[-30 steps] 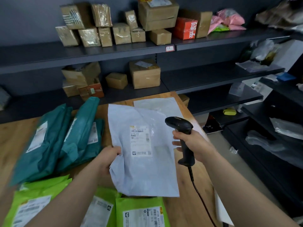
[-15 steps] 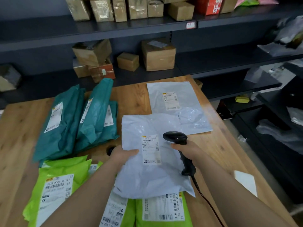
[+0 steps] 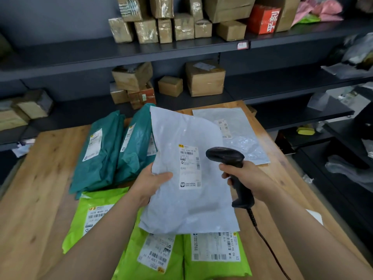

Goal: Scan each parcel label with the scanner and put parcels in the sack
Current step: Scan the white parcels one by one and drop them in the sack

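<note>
My left hand (image 3: pixel 150 183) grips the left edge of a grey-white poly parcel (image 3: pixel 187 207), holding it up over the wooden table (image 3: pixel 38 199) with its white label (image 3: pixel 189 166) facing me. My right hand (image 3: pixel 248 176) grips the handle of a black corded scanner (image 3: pixel 226 155), whose head points left at the label from just beside it. A second grey parcel (image 3: pixel 240 138) lies flat at the table's far right. Teal parcels (image 3: pixel 113 150) lie at the far left. Green parcels (image 3: pixel 157 257) lie near me, partly under the held one. No sack is visible.
Dark shelves (image 3: pixel 181 49) behind the table carry several cardboard boxes (image 3: pixel 204 78) and a red box (image 3: pixel 263 19). More shelving with bagged items runs along the right. The scanner's cable (image 3: pixel 268 247) trails toward me over the table's right side, near a white card (image 3: pixel 314 216).
The held parcel has come up from low over the table to a raised, more upright pose. The scanner rose with it and stays aimed at the label. My view tilted up.
</note>
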